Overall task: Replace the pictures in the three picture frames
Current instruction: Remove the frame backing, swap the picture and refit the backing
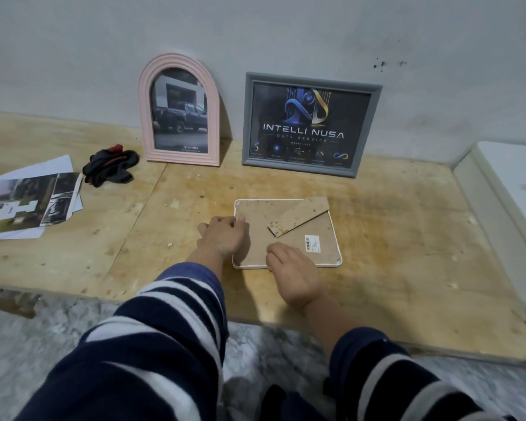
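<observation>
A white rectangular picture frame [287,233] lies face down near the middle of the pale plywood bench [392,238], its brown fibreboard backing uppermost. A fold-out cardboard easel stand [299,216] lies flat and slantwise across the backing, and a small white barcode sticker [313,243] sits near the frame's right lower corner; its print is too small to read.

The left hand [223,235] rests on the frame's left edge, fingers curled over the rim at the upper left corner. The right hand [292,268] lies on the frame's near edge with its fingers bent down onto the backing; whether they pinch a tab or only press cannot be told from this angle.

Two more frames lean upright against the grey wall [73,56] at the back of the bench. The pink arched frame [179,110] on the left holds a photo of a dark pickup truck with "TOYOTA" printed at the bottom. The grey rectangular frame [312,124] to its right holds a dark poster reading "INTELLI NUSA DATA SERVICE".

At the bench's left lies a loose stack of printed pictures [28,199], and just beyond it a crumpled pair of black and red gloves [111,165]. A white box-like object [510,202] borders the bench on the right. Navy and white striped sleeves [152,335] cover both forearms.
</observation>
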`<state>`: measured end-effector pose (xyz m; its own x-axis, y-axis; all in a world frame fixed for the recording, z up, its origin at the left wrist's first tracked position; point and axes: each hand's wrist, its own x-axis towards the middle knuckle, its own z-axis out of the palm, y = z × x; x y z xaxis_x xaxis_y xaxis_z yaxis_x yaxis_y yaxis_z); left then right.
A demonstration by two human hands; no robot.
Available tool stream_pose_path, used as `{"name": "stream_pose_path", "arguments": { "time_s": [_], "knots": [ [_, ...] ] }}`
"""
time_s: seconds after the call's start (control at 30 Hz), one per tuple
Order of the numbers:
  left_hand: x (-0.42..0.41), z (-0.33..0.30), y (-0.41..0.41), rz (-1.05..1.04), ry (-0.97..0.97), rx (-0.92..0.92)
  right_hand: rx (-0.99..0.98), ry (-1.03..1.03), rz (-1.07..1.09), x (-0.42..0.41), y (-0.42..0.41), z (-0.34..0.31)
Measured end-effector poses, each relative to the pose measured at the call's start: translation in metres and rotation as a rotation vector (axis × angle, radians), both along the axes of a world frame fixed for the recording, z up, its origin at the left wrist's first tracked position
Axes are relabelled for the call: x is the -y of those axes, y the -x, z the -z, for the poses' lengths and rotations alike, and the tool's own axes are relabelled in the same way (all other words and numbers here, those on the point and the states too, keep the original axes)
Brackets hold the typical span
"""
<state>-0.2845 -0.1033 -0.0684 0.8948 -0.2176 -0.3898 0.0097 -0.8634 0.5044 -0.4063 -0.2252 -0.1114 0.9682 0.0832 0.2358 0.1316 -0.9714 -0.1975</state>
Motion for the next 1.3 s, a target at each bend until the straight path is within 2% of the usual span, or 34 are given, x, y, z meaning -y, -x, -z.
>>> {"name": "stream_pose_path", "arguments": {
  "time_s": [0.1,0.2,0.33,0.57,0.63,0.73,0.8,0.9,1.07,1.23,1.3],
  "knots": [
    [0.004,-0.006,-0.003,-0.063,0.061,-0.071,0.038,-0.026,0.054,0.002,-0.001,-0.015],
    [0.02,-0.022,-0.004,-0.175,0.233,-0.196,0.057,-0.057,0.073,0.005,-0.005,-0.037],
    [0.031,-0.04,-0.014,-0.271,0.187,-0.137,0.059,-0.139,0.098,0.012,-0.007,-0.065],
    [0.037,-0.051,-0.026,-0.408,0.357,-0.184,0.053,-0.094,0.132,0.026,-0.002,-0.07],
    [0.038,-0.055,-0.026,-0.436,0.444,-0.216,0.094,-0.063,0.169,0.028,-0.008,-0.073],
    [0.043,-0.059,-0.03,-0.483,0.677,-0.258,0.253,-0.093,0.219,0.036,-0.019,-0.086],
    [0.045,-0.064,-0.031,-0.496,0.751,-0.268,0.326,-0.227,0.261,0.04,-0.028,-0.104],
    [0.045,-0.065,-0.032,-0.485,0.749,-0.26,0.287,-0.506,0.4,0.048,-0.042,-0.131],
    [0.046,-0.064,-0.025,-0.307,0.709,-0.228,0.244,-0.994,0.528,0.066,-0.057,-0.152],
    [0.051,-0.053,-0.032,-0.245,0.638,-0.157,0.142,-1.207,0.703,0.078,-0.058,-0.129],
    [0.049,-0.046,-0.036,-0.264,0.609,-0.141,0.113,-1.225,0.775,0.083,-0.06,-0.113]
  ]
}}
